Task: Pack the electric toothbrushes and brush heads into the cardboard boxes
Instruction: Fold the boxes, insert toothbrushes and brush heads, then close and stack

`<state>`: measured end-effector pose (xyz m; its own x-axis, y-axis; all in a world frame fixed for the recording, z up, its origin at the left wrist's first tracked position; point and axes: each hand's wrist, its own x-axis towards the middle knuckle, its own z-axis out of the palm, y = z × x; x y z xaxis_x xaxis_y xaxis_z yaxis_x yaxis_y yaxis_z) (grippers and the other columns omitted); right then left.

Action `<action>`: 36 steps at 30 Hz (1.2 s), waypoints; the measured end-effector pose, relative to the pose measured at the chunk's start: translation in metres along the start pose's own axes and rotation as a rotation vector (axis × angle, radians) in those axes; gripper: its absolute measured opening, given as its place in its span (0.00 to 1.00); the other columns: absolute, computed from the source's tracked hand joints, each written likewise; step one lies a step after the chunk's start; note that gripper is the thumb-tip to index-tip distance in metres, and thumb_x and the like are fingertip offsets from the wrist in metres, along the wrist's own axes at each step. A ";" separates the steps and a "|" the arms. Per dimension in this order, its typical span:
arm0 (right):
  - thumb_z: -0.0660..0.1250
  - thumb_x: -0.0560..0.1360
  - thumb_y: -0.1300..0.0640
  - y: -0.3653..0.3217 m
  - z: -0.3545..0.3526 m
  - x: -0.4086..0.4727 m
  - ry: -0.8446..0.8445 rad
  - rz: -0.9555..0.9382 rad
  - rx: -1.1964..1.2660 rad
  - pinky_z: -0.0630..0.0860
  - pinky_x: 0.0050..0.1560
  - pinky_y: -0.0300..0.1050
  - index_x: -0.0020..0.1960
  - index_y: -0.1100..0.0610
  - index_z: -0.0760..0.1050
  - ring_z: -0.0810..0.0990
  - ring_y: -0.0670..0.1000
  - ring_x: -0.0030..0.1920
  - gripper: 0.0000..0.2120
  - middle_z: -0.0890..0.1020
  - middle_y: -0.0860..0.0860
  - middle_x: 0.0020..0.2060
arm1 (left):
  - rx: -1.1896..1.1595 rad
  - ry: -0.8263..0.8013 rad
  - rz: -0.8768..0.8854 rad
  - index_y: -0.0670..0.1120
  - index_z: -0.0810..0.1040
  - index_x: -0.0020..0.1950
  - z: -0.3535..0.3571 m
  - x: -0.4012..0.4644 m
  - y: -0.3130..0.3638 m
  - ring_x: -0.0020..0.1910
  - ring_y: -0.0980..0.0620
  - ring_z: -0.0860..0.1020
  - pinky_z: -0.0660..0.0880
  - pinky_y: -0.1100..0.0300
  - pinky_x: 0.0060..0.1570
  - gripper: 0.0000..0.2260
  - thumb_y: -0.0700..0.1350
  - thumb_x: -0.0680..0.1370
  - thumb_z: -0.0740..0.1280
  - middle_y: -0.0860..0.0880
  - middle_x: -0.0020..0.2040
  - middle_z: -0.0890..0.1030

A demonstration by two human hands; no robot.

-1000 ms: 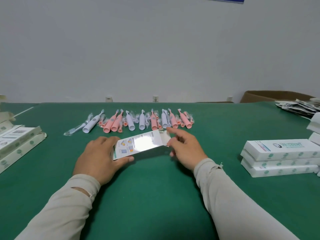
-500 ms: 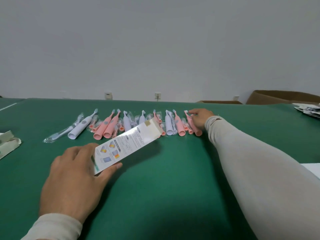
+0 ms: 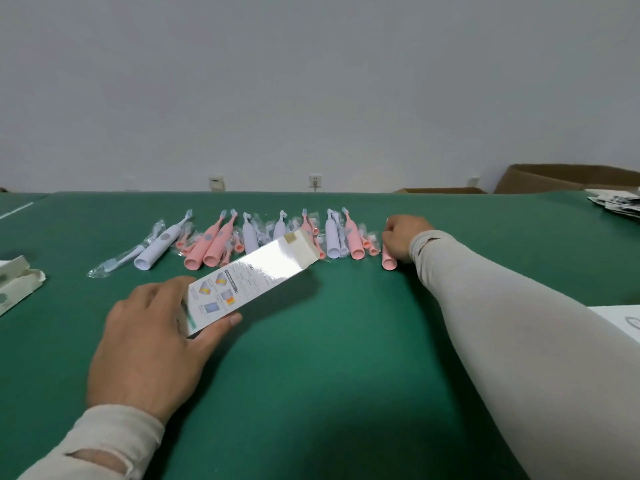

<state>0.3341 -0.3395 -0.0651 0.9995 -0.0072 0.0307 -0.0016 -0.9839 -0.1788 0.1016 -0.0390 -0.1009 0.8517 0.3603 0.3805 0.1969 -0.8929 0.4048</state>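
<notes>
A white cardboard box [image 3: 249, 285] is held near the middle of the green table [image 3: 346, 358], tilted, with its open far end pointing toward 1 o'clock and lifted off the table. Its near end is gripped by the left hand [image 3: 152, 337], with the thumb curled under the lower edge and the fingers hidden behind the box. Little colored pictures are printed on the box's near part, and its top side is shiny. Beyond the box, at 12 o'clock, a row of pink and white electric toothbrushes [image 3: 263, 237] is laid out side by side, with small bagged brush heads [image 3: 117, 261] mixed in. At 2 o'clock, the last pink toothbrush [image 3: 388, 258] in the row is gripped by the right hand [image 3: 405, 237], fingers curled over it. At 9 o'clock, flat white boxes [image 3: 17, 285] are seen at the table's edge. Brown cartons [image 3: 568, 178] are seen past the table's far right corner.
</notes>
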 end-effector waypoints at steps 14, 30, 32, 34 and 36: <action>0.62 0.77 0.50 -0.025 0.007 -0.193 -0.024 -0.135 -0.032 0.77 0.56 0.47 0.61 0.48 0.79 0.81 0.55 0.55 0.15 0.83 0.49 0.57 | -0.066 0.001 0.022 0.52 0.75 0.66 -0.022 -0.018 -0.002 0.59 0.39 0.73 0.73 0.46 0.56 0.31 0.70 0.70 0.66 0.43 0.59 0.77; 0.61 0.81 0.53 -0.009 -0.015 -0.096 0.000 -0.323 -0.474 0.78 0.53 0.53 0.67 0.49 0.73 0.78 0.56 0.55 0.14 0.75 0.53 0.59 | -0.043 0.017 0.028 0.54 0.74 0.63 -0.016 -0.015 -0.003 0.56 0.44 0.72 0.74 0.49 0.49 0.29 0.71 0.70 0.65 0.48 0.56 0.76; 0.60 0.82 0.52 -0.012 -0.012 -0.099 0.012 -0.389 -0.530 0.78 0.50 0.52 0.65 0.52 0.73 0.77 0.57 0.54 0.13 0.74 0.53 0.57 | -0.038 0.008 0.025 0.54 0.75 0.63 -0.016 -0.013 -0.004 0.56 0.43 0.72 0.73 0.49 0.51 0.29 0.71 0.70 0.65 0.47 0.57 0.77; 0.60 0.82 0.53 -0.015 -0.011 -0.107 0.016 -0.453 -0.563 0.76 0.47 0.51 0.63 0.53 0.75 0.77 0.57 0.54 0.12 0.74 0.52 0.55 | -0.044 0.010 0.022 0.53 0.75 0.63 -0.016 -0.013 -0.003 0.57 0.43 0.72 0.72 0.49 0.52 0.29 0.70 0.70 0.66 0.46 0.57 0.77; 0.62 0.81 0.53 -0.020 -0.014 -0.121 0.014 -0.523 -0.581 0.72 0.44 0.49 0.61 0.54 0.76 0.76 0.55 0.52 0.11 0.74 0.51 0.51 | -0.043 0.011 0.025 0.53 0.75 0.63 -0.016 -0.014 -0.002 0.58 0.42 0.72 0.72 0.48 0.53 0.30 0.70 0.70 0.65 0.46 0.58 0.77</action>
<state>0.2128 -0.3213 -0.0516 0.8744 0.4848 -0.0174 0.4494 -0.7959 0.4056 0.0817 -0.0375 -0.0935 0.8508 0.3411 0.3997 0.1542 -0.8892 0.4307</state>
